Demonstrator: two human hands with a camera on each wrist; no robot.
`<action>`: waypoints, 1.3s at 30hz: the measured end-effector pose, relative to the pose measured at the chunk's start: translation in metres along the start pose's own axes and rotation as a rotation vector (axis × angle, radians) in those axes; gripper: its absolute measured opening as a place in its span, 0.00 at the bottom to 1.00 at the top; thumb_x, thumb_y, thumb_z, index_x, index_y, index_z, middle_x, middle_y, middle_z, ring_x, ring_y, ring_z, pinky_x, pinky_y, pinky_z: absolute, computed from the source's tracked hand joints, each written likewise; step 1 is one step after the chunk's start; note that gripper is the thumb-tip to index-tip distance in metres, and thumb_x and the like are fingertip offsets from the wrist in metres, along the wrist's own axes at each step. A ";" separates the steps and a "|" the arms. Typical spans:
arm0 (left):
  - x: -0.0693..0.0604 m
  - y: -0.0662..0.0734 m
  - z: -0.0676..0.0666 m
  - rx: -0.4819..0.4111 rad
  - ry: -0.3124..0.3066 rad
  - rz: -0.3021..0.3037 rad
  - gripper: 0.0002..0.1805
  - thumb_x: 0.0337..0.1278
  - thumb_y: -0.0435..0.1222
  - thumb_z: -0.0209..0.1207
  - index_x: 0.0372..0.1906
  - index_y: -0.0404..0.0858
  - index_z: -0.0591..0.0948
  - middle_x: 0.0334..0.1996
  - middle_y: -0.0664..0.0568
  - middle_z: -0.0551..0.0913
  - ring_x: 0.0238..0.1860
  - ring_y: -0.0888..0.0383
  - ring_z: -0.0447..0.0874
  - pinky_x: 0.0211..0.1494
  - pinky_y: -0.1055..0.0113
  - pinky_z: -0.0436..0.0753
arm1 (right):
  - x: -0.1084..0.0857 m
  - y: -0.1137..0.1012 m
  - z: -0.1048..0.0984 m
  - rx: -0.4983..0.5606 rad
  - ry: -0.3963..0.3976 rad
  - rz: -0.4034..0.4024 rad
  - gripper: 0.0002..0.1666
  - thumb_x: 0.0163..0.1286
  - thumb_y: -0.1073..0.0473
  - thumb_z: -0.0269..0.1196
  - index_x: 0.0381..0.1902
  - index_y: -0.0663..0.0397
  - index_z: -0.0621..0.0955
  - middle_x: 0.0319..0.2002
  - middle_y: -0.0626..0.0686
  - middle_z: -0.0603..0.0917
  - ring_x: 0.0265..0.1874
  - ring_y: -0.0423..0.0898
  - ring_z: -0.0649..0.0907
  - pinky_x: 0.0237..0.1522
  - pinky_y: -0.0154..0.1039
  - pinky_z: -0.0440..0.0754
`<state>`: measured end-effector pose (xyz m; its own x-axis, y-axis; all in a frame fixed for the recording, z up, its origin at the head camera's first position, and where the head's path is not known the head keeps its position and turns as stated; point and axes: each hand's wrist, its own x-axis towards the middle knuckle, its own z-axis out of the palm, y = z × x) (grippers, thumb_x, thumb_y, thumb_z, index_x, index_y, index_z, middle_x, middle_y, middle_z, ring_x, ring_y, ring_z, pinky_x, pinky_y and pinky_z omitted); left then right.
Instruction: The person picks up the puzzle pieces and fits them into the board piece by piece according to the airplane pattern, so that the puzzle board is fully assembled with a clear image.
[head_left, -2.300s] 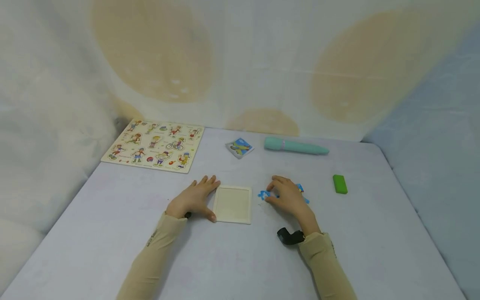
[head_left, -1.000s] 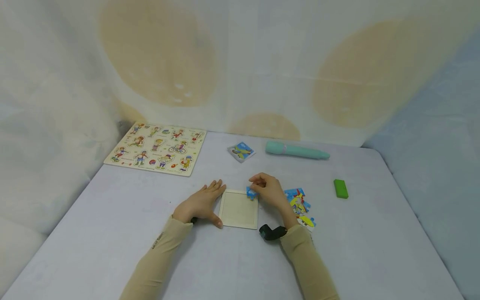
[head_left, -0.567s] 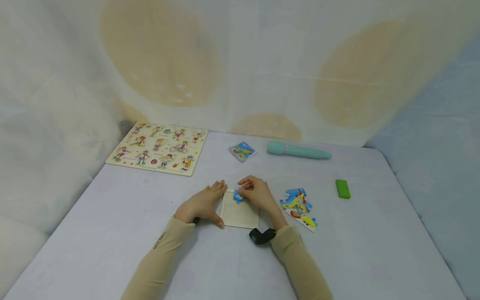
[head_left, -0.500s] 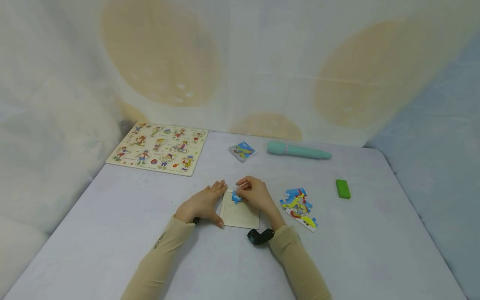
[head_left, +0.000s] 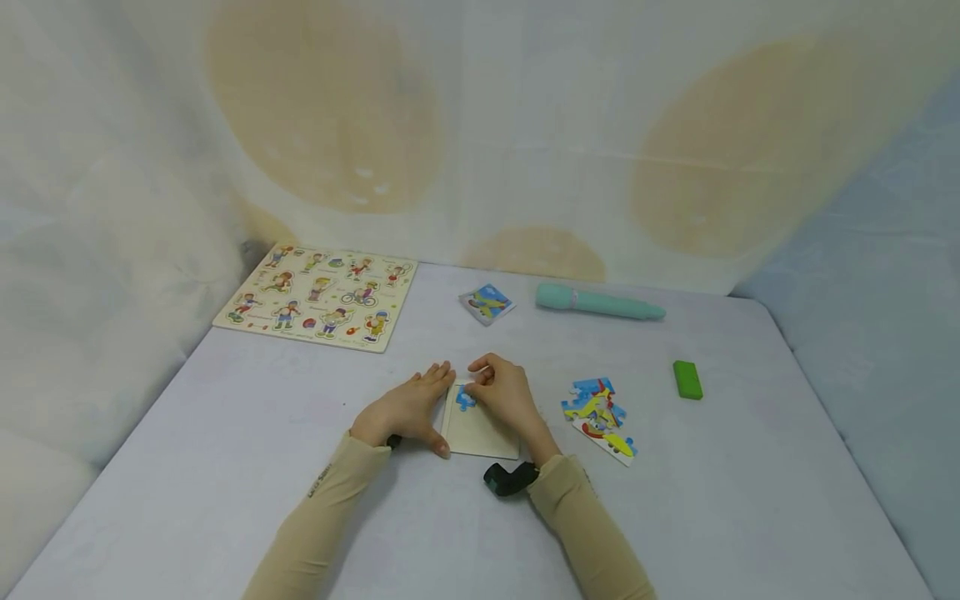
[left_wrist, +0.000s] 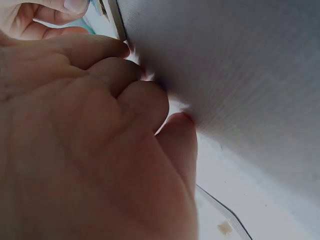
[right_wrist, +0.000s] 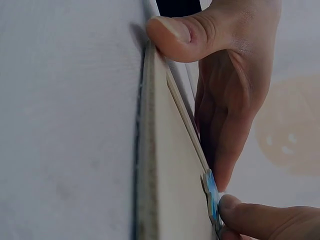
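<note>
Carried leftward since the earlier frame, from the far right corner of a shallow square tray (head_left: 480,434) to near its far left corner: a blue puzzle piece (head_left: 465,398), pinched in the right hand (head_left: 504,392). At far left on the white desk (head_left: 187,487), a board (head_left: 318,296) of cartoon sports figures, with printed words too small to read. Below, a tan sleeve (head_left: 296,525) with dark, illegible lettering. Next, the left hand (head_left: 407,408), spread along the tray's left edge, fingers at the far corner, thumb at the near one. Impossible to tell whether the piece is flat inside the rim. Beyond, a small card (head_left: 487,303), yellow on blue. Farther right, a teal stick (head_left: 600,302), overlapping loose pieces (head_left: 597,408) and a green block (head_left: 687,380).
</note>
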<state>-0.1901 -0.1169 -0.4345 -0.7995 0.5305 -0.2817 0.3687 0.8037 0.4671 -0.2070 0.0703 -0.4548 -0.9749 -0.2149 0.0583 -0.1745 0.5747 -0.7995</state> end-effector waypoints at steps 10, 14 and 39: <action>-0.003 0.006 -0.001 0.005 -0.001 -0.013 0.68 0.30 0.50 0.78 0.75 0.30 0.52 0.77 0.39 0.46 0.79 0.44 0.41 0.79 0.47 0.48 | -0.004 -0.004 -0.001 -0.036 -0.098 -0.021 0.24 0.56 0.62 0.72 0.51 0.56 0.80 0.31 0.51 0.82 0.26 0.40 0.77 0.31 0.30 0.75; -0.002 0.006 -0.001 0.017 -0.002 -0.019 0.67 0.30 0.51 0.78 0.75 0.31 0.52 0.77 0.40 0.46 0.79 0.45 0.41 0.80 0.47 0.47 | -0.005 -0.007 0.003 -0.018 -0.088 -0.044 0.21 0.57 0.65 0.71 0.50 0.58 0.80 0.33 0.53 0.83 0.29 0.40 0.79 0.34 0.31 0.79; 0.000 0.001 0.001 -0.019 0.007 -0.015 0.66 0.30 0.49 0.79 0.75 0.31 0.53 0.77 0.39 0.47 0.78 0.43 0.42 0.79 0.46 0.47 | -0.002 0.008 -0.012 0.046 -0.214 -0.129 0.23 0.64 0.61 0.66 0.58 0.52 0.77 0.48 0.52 0.84 0.46 0.45 0.83 0.53 0.41 0.82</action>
<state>-0.1888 -0.1159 -0.4351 -0.8084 0.5164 -0.2825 0.3476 0.8062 0.4789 -0.2080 0.0851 -0.4539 -0.8927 -0.4491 0.0379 -0.2845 0.4962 -0.8203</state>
